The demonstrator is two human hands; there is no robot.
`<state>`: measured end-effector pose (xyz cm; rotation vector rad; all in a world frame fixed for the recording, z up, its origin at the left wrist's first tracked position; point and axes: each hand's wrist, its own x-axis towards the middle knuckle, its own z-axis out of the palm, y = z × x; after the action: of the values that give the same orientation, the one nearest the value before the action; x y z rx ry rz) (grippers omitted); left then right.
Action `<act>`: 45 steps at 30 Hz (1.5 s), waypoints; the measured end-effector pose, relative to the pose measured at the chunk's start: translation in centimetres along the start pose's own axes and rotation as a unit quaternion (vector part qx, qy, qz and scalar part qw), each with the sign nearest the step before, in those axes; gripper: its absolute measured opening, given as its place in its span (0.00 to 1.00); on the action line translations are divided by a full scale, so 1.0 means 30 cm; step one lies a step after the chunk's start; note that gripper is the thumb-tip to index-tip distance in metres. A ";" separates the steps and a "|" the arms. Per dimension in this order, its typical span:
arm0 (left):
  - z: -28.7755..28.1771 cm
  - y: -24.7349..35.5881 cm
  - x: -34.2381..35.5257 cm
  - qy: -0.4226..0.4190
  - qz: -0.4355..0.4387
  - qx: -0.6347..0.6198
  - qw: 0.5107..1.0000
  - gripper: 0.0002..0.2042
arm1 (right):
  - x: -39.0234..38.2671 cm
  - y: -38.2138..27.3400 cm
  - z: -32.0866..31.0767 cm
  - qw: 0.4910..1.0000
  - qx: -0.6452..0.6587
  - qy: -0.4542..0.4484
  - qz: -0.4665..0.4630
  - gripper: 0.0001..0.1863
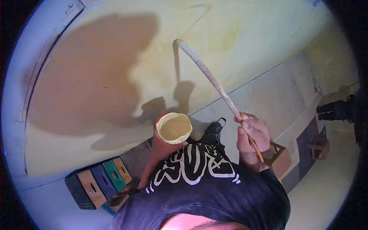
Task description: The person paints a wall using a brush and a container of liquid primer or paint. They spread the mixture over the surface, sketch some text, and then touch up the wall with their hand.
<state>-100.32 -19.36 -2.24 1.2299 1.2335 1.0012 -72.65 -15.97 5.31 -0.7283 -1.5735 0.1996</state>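
Note:
My left hand (163, 145) is closed around a pale cup (158, 133) with a paint-smeared rim. Inside it shows smooth beige paint (176, 129). In my right hand (256, 134), fingers pinch a long, thin paintbrush (209, 74) near its orange-brown end. Pale paint coats most of its handle. It slants up and left, and its brownish tip is at the yellowish wall (230, 25); whether it presses on the surface I cannot tell. A thin curved mark (201, 13) lies on the wall above the tip.
Coloured crates (92, 188) stand at the lower left by the wall's foot. At right are a wooden stool (280, 159), a smaller one (319, 149) and a dark mat (306, 142). A person's dark-clothed legs (333, 110) show farther right, near a cable (316, 84).

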 end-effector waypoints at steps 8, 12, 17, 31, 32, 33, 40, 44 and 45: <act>0.008 -0.016 0.015 -0.010 0.024 -0.040 0.999 0.57 | 0.035 -0.015 -0.061 0.990 0.024 -0.104 -0.095 0.18; 0.014 0.027 0.028 -0.004 0.056 -0.005 0.998 0.57 | 0.045 -0.081 -0.056 0.988 0.006 -0.107 -0.108 0.16; 0.003 0.003 0.033 -0.034 0.053 -0.058 0.996 0.57 | 0.043 -0.105 -0.048 0.987 0.006 -0.123 -0.104 0.15; -0.020 -0.007 0.043 -0.040 0.044 0.011 0.998 0.57 | -0.013 -0.110 -0.038 0.991 -0.026 -0.041 -0.122 0.10; -0.019 -0.016 0.043 -0.040 0.051 0.024 0.998 0.57 | -0.012 -0.110 -0.031 0.991 -0.035 -0.037 -0.127 0.09; -0.020 -0.016 0.041 -0.036 0.051 0.026 0.998 0.57 | 0.000 -0.121 -0.030 0.991 -0.031 -0.036 -0.128 0.09; -0.003 0.032 0.035 -0.023 0.027 0.021 0.999 0.57 | 0.050 -0.135 -0.004 0.981 0.023 -0.163 -0.107 0.11; 0.011 0.021 0.024 -0.005 0.037 0.026 0.999 0.57 | 0.064 -0.123 0.018 0.981 0.031 -0.168 -0.096 0.12; 0.015 0.020 0.023 -0.004 0.038 0.020 0.999 0.57 | 0.067 -0.118 0.019 0.980 0.028 -0.169 -0.096 0.12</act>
<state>-99.75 -18.67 -1.77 1.3178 1.2137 1.0308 -74.27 -17.44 8.78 -0.5105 -1.9432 0.2329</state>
